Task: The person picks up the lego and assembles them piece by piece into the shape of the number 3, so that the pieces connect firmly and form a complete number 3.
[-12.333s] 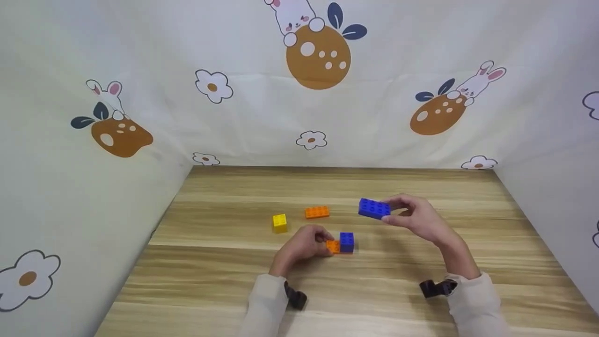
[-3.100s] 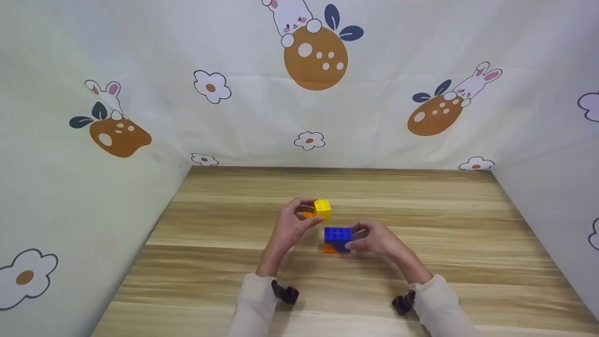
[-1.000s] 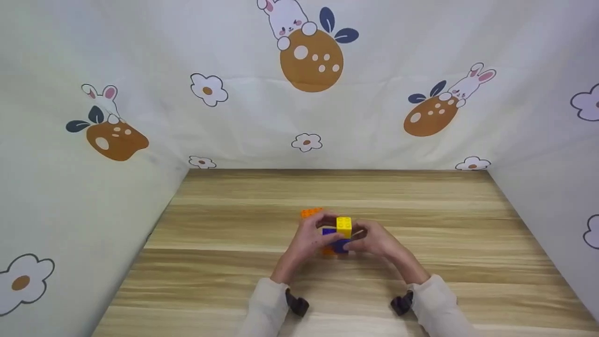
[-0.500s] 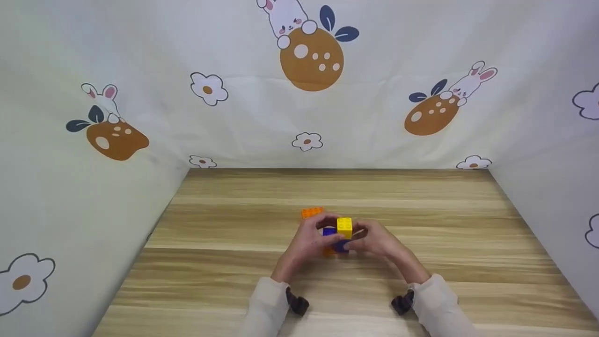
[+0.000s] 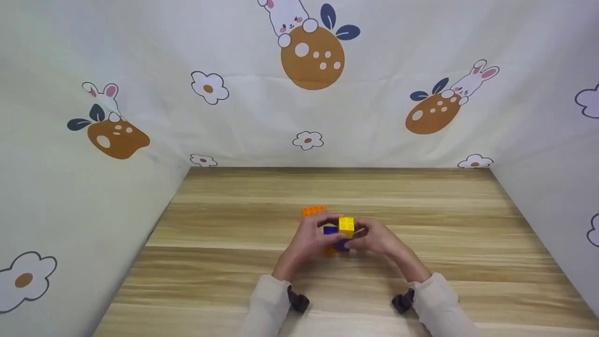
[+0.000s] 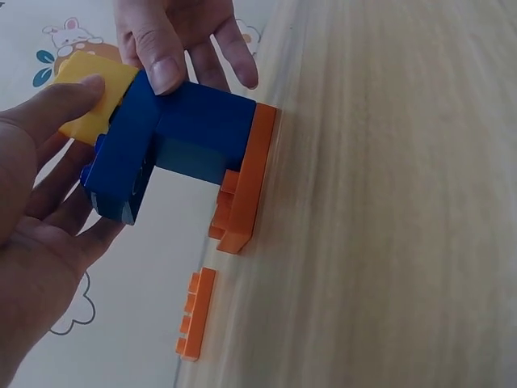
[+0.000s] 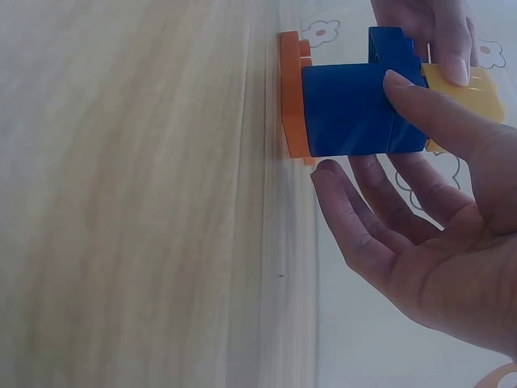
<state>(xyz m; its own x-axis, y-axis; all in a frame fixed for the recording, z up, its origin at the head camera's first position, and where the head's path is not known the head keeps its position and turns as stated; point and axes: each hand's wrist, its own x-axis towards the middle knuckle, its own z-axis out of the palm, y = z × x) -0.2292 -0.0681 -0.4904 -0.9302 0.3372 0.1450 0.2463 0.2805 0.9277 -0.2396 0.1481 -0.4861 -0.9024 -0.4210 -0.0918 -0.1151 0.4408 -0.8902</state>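
A small stack of toy building bricks stands on the table. At its bottom is a flat orange brick [image 6: 254, 174]; a square blue brick [image 6: 206, 129] rises from one end of it. Across that lies a longer blue brick [image 6: 121, 166], whose left end overhangs the orange one. The yellow brick [image 5: 346, 227] is on top at the right end; whether it is fully seated cannot be made out. My left hand [image 5: 311, 238] pinches the yellow brick between thumb and fingers. My right hand [image 5: 376, 238] grips the blue bricks from the right, thumb on their near side.
A loose flat orange brick [image 5: 313, 211] lies just behind my left hand, partly covered by it in the head view. The wooden table [image 5: 224, 281] is bordered by a patterned cloth [image 5: 243, 117] at the back and sides.
Earlier my right hand brought the long blue brick onto the stack. My left hand then carried the yellow brick rightward onto it. Over the last second both hands hold nearly still.
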